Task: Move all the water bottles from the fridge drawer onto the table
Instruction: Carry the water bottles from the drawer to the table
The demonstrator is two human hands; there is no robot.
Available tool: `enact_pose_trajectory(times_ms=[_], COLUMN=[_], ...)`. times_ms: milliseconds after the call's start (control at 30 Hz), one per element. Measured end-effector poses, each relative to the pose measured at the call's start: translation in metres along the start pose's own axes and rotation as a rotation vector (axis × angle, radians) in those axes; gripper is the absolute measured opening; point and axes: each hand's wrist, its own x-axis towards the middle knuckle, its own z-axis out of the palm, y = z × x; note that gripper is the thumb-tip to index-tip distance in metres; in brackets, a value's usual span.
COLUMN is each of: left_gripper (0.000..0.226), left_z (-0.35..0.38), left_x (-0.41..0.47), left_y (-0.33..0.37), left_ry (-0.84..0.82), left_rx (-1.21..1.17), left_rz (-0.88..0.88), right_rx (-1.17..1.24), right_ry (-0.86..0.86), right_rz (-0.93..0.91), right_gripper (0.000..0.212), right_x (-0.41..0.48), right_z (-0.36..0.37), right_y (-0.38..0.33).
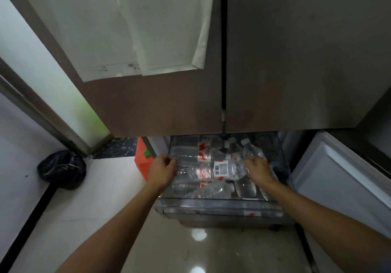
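Top water bottle (pixel 211 170) lies sideways on the pile in the fridge drawer (pixel 222 204), right hand (pixel 259 170) fingers curled round its neck end, left hand (pixel 163 168) fingers curled at its base (can't tell if gripping); prob. full, heavyish, squashy, maybe slick, so grab mid-body.

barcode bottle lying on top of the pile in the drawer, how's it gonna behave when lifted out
The barcode bottle looks full, so probably heavy for its size. Lying on its side across other bottles, it may roll if nudged. Its thin clear plastic will likely dent slightly under a squeeze.
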Motion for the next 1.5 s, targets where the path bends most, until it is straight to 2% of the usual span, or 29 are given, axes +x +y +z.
enact_pose_trajectory(times_ms=[67, 167, 267, 400, 467, 533, 600, 700, 767, 867, 967, 1167, 1267, 1367, 1500], left_gripper=[0.018, 0.016, 0.016, 0.033, 0.035, 0.048, 0.059, 0.047, 0.041, 0.048, 0.056, 0.032, 0.024, 0.027, 0.029], left_z=[0.014, 0.044, 0.08, 0.12, 0.133, 0.141, 0.147, 0.152, 0.15, 0.141, 0.122, 0.067, 0.029, -0.009, -0.05], left_x=[0.014, 0.03, 0.039, 0.055, 0.064, 0.073, 0.08, 0.082, 0.077, 0.069, 0.058, 0.033, 0.019, -0.01, -0.066], left_y=[0.008, 0.017, 0.031, 0.037, 0.036, 0.037, 0.04, 0.043, 0.042, 0.037, 0.036, 0.047, 0.056, 0.063, 0.062], left_ry=[-0.035, -0.1, -0.227, -0.402, -0.443, -0.469, -0.458, -0.45, -0.461, -0.41, -0.388, -0.28, -0.09, 0.132, 0.331], left_rx=[0.133, 0.404, 0.654, 0.889, 0.966, 1.067, 1.212, 1.275, 1.266, 1.229, 1.206, 1.196, 1.213, 1.092, 0.96], left_rz=[0.081, 0.235, 0.391, 0.514, 0.547, 0.61, 0.677, 0.744, 0.838, 0.966, 1.041, 1.1, 1.018, 0.902, 0.793], right_rx=[-0.024, -0.077, -0.113, -0.132, -0.142, -0.207, -0.267, -0.289, -0.22, -0.135, -0.167, -0.385, -0.472, -0.579, -0.558], right_ry=[0.038, 0.073, 0.113, 0.146, 0.17, 0.207, 0.245, 0.289, 0.317, 0.361, 0.374, 0.325, 0.293, 0.323, 0.383], right_rz=[-0.052, -0.036, -0.025, 0.0, 0.039, 0.06, 0.106, 0.181, 0.196, 0.169, 0.112, -0.074, -0.188, -0.318, -0.495], right_gripper=[0.031, 0.025, 0.023, 0.019, 0.015, 0.012, 0.018, 0.036, 0.038, 0.033, 0.028, 0.025, 0.024, 0.025, 0.028], right_x=[-0.006, -0.013, -0.021, -0.038, -0.043, -0.043, -0.042, -0.041, -0.042, -0.048, -0.057, -0.065, -0.071, -0.081, -0.1], right_z=[-0.026, -0.062, -0.088, -0.101, -0.098, -0.094, -0.09, -0.085, -0.08, -0.074, -0.069, -0.068, -0.066, -0.071, -0.08], right_y=[0.008, 0.022, 0.031, 0.037, 0.041, 0.041, 0.037, 0.032, 0.03, 0.025, 0.015, -0.019, -0.041, -0.069, -0.117])
